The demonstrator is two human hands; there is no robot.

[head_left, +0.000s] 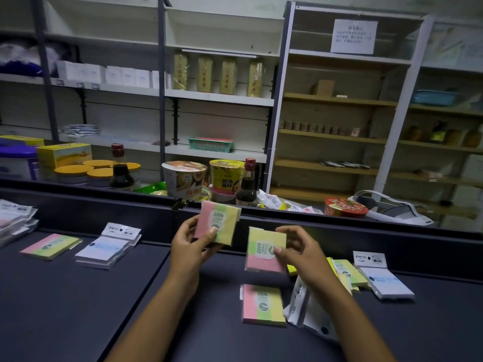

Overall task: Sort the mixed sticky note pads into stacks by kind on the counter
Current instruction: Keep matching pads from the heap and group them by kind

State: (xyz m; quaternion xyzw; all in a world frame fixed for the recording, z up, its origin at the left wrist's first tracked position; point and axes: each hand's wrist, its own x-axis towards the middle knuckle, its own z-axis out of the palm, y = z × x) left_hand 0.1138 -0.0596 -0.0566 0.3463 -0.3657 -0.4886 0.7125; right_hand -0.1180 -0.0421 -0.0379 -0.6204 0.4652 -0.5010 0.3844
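My left hand (189,246) holds a pink, green and yellow striped pad (222,219) up above the dark counter (65,304), thumb on its label. My right hand (300,253) grips a second striped pad (264,248) turned on its side. A third striped pad (262,304) lies flat below them. At the left lie a striped pad (51,245) and a stack of white packaged pads (105,250). To the right are more striped and yellow pads (347,273), a white packaged pad (386,280), and white packets (300,301) partly hidden under my right forearm.
A raised dark ledge (366,231) runs along the counter's far side. Behind it stand soy sauce bottles (247,184), instant noodle cups (184,178), jars and a red bowl (345,206). Plastic-wrapped packets (15,220) sit at the far left. Shelves fill the background.
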